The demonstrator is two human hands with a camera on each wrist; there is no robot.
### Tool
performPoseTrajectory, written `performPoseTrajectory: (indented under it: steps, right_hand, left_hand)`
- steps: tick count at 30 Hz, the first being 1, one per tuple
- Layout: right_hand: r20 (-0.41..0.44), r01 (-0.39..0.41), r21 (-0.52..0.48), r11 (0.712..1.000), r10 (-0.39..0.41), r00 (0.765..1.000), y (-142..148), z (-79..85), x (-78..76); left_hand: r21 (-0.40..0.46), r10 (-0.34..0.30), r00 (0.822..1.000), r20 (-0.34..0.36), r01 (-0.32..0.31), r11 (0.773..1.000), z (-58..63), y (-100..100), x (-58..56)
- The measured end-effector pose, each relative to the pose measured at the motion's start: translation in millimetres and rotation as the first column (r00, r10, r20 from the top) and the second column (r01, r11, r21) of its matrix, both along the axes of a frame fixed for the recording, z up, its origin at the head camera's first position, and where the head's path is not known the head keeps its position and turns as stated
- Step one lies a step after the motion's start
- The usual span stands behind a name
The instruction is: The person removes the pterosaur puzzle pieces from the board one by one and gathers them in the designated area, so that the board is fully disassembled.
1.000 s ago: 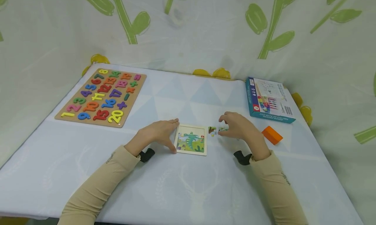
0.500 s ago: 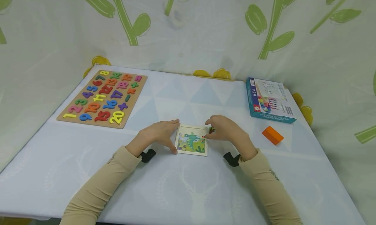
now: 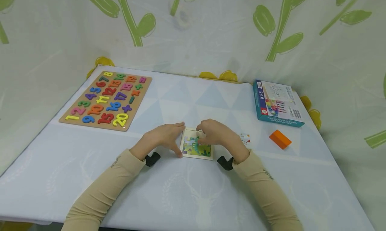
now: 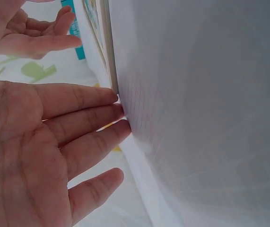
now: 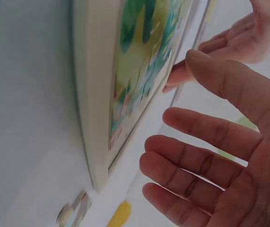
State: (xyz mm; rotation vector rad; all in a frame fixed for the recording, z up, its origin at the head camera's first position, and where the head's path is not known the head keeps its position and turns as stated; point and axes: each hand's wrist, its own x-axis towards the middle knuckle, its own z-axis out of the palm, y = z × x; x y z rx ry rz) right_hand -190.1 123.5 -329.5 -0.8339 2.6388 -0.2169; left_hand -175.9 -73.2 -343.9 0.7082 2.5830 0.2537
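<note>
Wooden dinosaur puzzle (image 3: 196, 150) lies beneath the right hand (image 3: 216, 133), fingers parted, now in from the loose pieces (image 3: 245, 139), seemingly shifting work there; the left hand (image 3: 163, 136), spread, touches its edge.

Left grip (image 3: 163, 136) spread along left edge of little dinosaur puzzle (image 3: 197, 151). Right grip (image 3: 215, 133) right over its upper part, thumb and forefinger apart. Loose puzzle bits (image 3: 246, 139) on desk (image 3: 169, 204) just past right wrist, then orange block (image 3: 280, 139), boxed set (image 3: 280, 102) behind. Colourful number board (image 3: 134, 107) off left.
</note>
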Motion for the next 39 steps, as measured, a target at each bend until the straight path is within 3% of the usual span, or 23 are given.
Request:
performPoseTrajectory:
  steps: [10, 22, 29, 39]
  right_hand:
    - [-0.032, -0.079, 0.022, 0.997, 0.079, 0.996, -20, -6.6, 1.5]
    - [-0.069, -0.196, -0.027, 0.980, 0.193, 0.979, -28, -10.2, 6.0]
    - [-0.018, -0.170, -0.051, 0.984, 0.169, 0.985, -31, -8.9, 10.1]
    - [-0.067, -0.133, -0.091, 0.987, 0.127, 0.990, -30, -11.3, 12.8]
  left_hand:
    - [-0.022, -0.022, 1.000, -0.002, 0.022, 1.000, 1.2, -1, -0.8]
    - [-0.007, -0.030, 1.000, 0.006, 0.031, 1.000, 3.2, -3, 0.3]
    - [-0.004, -0.045, 0.999, 0.005, 0.045, 0.999, 2.4, -3, -0.8]
    - [0.007, -0.044, 0.999, 0.010, 0.044, 0.999, 1.2, -4, -2.0]
